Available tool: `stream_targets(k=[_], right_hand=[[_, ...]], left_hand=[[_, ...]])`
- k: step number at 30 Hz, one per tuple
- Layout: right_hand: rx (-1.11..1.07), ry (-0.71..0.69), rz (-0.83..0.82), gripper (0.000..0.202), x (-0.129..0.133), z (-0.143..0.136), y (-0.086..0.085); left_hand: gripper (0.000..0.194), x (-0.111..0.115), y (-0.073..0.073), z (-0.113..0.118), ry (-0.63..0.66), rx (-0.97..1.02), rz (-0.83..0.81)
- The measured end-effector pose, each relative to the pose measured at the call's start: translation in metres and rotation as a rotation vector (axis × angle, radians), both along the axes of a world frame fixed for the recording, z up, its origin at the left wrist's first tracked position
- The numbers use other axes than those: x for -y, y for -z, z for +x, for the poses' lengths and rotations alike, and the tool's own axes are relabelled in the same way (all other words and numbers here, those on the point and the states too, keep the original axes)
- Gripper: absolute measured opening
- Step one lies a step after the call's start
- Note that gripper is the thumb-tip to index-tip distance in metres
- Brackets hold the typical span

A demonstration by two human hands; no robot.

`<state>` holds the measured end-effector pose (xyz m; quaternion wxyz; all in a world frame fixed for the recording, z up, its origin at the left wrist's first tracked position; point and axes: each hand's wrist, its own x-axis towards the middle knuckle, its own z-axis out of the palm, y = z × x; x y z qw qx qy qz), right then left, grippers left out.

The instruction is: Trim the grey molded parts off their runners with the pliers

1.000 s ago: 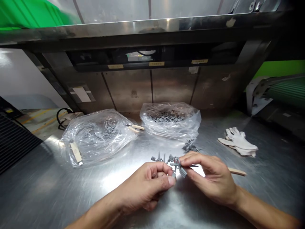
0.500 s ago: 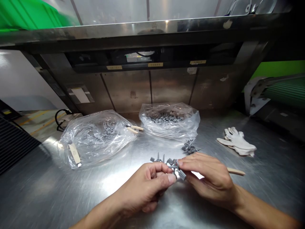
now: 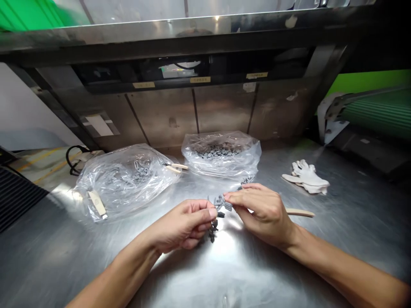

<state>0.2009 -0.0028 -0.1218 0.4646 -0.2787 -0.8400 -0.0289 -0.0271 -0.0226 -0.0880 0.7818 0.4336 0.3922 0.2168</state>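
My left hand [image 3: 184, 224] is closed, pinching a grey branched plastic sprue [image 3: 219, 202] between thumb and forefinger. Small ribbed blocks stick out from its thin arms. At the sprue's right end, the fingertips of my right hand [image 3: 261, 211] are closed on one of these blocks. Dark shapes show just under the sprue; whether they are part of it or its reflection in the steel, I cannot tell. Beyond my right hand lies a small heap of similar grey sprues [image 3: 245, 182], partly hidden by my fingers.
On the steel table [image 3: 180, 282] lie two clear plastic bags of small grey pieces, one left [image 3: 125, 184], one at centre back [image 3: 221, 164]. Beige-handled cutters [image 3: 176, 167] and a beige-handled tool [image 3: 96, 204] rest at the left bag. White gloves [image 3: 306, 177] and a beige handle [image 3: 300, 212] lie right.
The view has shifted, and both hands appear slightly farther left and higher. The sprue has turned in my fingers, with less of it showing past my left hand. Both hands stay on it.
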Motion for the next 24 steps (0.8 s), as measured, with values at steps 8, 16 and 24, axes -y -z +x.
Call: stream_targets(k=[8,16,24], right_hand=[[0.052,0.414,-0.089,0.014,-0.052,0.06,0.004],[0.193,0.195,-0.061,0.035,-0.019,0.018,0.0],[0.286,-0.072,-0.166,0.013,-0.002,-0.007,0.015]], left_hand=[[0.027,-0.007,-0.008,-0.022,-0.118,0.032,0.061],[0.006,-0.017,0.002,-0.022,-0.388,0.117,0.038],[0.008,-0.01,0.003,-0.004,-0.312,0.074,-0.027]])
